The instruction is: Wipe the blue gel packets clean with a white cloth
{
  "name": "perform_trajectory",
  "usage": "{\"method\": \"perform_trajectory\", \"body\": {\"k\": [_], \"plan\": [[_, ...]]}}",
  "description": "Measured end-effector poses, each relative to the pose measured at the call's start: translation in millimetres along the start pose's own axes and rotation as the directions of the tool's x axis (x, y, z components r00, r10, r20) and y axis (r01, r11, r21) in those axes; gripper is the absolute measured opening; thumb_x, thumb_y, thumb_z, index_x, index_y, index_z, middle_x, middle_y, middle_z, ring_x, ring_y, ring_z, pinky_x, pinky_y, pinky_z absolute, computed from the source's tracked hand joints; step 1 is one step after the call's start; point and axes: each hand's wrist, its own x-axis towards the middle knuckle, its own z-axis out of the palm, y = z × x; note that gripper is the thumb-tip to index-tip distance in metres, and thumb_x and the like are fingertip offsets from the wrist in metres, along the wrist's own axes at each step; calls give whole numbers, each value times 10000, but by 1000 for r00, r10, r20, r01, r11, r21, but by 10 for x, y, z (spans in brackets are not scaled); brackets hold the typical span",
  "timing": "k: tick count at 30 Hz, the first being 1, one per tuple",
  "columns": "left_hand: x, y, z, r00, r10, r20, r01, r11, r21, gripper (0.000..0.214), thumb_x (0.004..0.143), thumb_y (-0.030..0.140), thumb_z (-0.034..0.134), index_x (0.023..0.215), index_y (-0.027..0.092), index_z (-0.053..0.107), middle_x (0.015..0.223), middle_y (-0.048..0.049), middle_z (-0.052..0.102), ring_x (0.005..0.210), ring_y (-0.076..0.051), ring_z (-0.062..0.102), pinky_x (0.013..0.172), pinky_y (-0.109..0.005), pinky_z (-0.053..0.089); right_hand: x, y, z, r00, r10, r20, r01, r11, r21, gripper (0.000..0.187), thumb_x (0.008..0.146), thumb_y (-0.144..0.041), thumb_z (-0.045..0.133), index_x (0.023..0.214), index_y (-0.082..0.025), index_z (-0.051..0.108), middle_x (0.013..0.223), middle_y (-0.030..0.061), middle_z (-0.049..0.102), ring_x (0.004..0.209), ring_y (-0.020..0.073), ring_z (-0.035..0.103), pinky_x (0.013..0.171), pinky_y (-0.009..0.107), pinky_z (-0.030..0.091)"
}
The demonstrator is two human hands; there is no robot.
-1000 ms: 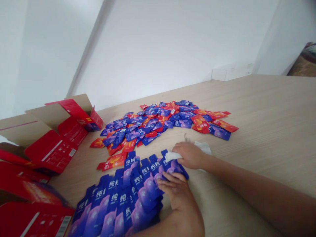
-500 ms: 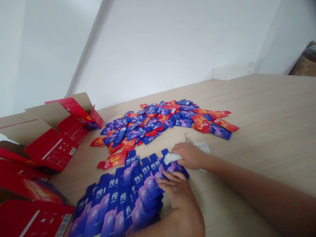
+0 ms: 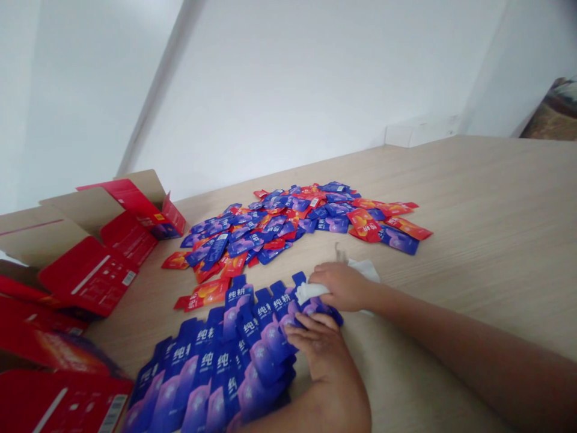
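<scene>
While the right hand [image 3: 342, 287] closes narrowly around a crumpled white tissue [image 3: 311, 293], pressing it onto the upper end of an overlapping bank of blue-purple sachets [image 3: 216, 361], the left hand [image 3: 318, 346] rests on the same sachets, its fingers [image 3: 311, 337] curved over them; whether it grips them, I cannot tell. Part of the tissue shows past the right hand at 2 o'clock. Just beside the bank at 9 o'clock lies a red-orange sachet [image 3: 205, 294]. At 11 o'clock, a loose heap of mixed blue and red sachets [image 3: 279, 228] spreads across the pale wood table [image 3: 473, 228]. Farther out at 9 o'clock sit opened red cartons with tan cardboard flaps [image 3: 85, 276].
</scene>
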Motion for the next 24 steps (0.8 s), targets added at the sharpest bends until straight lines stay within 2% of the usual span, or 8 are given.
{"method": "perform_trajectory", "body": {"k": [3, 5, 8, 12, 19, 21, 24], "plan": [[-9, -11, -14, 1000, -1, -18, 1, 1000, 29, 362, 751, 55, 497, 1077, 133, 635, 1116, -200, 646, 941, -354, 629, 807, -501, 490, -7, 113, -2, 997, 77, -26, -77, 997, -14, 237, 729, -236, 560, 943, -146, 610, 920, 88, 589, 896, 222, 520, 792, 318, 359], [-13, -8, -7, 1000, 1, -21, 0, 999, 47, 366, 753, 59, 496, 1081, 147, 634, 1123, -188, 646, 945, -352, 628, 809, -505, 489, -20, 116, -24, 996, 77, -41, -78, 997, -19, 248, 726, -233, 557, 951, -146, 610, 922, 89, 587, 903, 224, 516, 799, 323, 358], [-9, 7, 19, 1000, 14, -8, -14, 999, 47, 382, 757, 63, 492, 1101, 158, 628, 1140, -183, 638, 954, -358, 623, 811, -519, 489, -34, 10, -55, 999, -1, -54, 1, 1000, 2, 264, 720, -228, 554, 968, -151, 604, 911, 80, 583, 883, 213, 514, 787, 312, 362], [2, 18, 32, 999, 36, 27, -36, 999, 21, 375, 762, 67, 486, 1091, 162, 640, 1095, -173, 663, 953, -375, 620, 805, -541, 490, -27, -122, -42, 994, -103, 22, 102, 994, 31, 190, 723, -238, 559, 886, -156, 611, 875, 69, 587, 842, 202, 516, 767, 303, 365], [-11, 2, -8, 1000, -1, -15, 2, 996, 85, 357, 767, 59, 477, 1082, 142, 624, 1124, -191, 644, 943, -344, 631, 811, -509, 491, -1, 77, -7, 995, 96, 1, -96, 995, -41, 216, 737, -233, 551, 929, -151, 604, 924, 87, 591, 891, 219, 523, 781, 315, 367], [-14, 2, -7, 1000, 2, -20, -1, 997, 80, 352, 767, 58, 476, 1076, 138, 624, 1119, -196, 645, 940, -346, 632, 803, -509, 493, -8, 99, -25, 994, 106, -8, -107, 993, -49, 210, 738, -237, 548, 922, -153, 605, 923, 89, 587, 897, 220, 520, 779, 314, 367], [-12, 7, 1, 1000, 16, -13, -15, 998, 62, 362, 768, 57, 474, 1093, 130, 616, 1134, -209, 633, 948, -356, 626, 803, -519, 490, -25, 23, -56, 998, 48, -42, -49, 998, -26, 227, 725, -234, 549, 929, -151, 602, 903, 82, 581, 878, 213, 513, 774, 310, 364]]}}
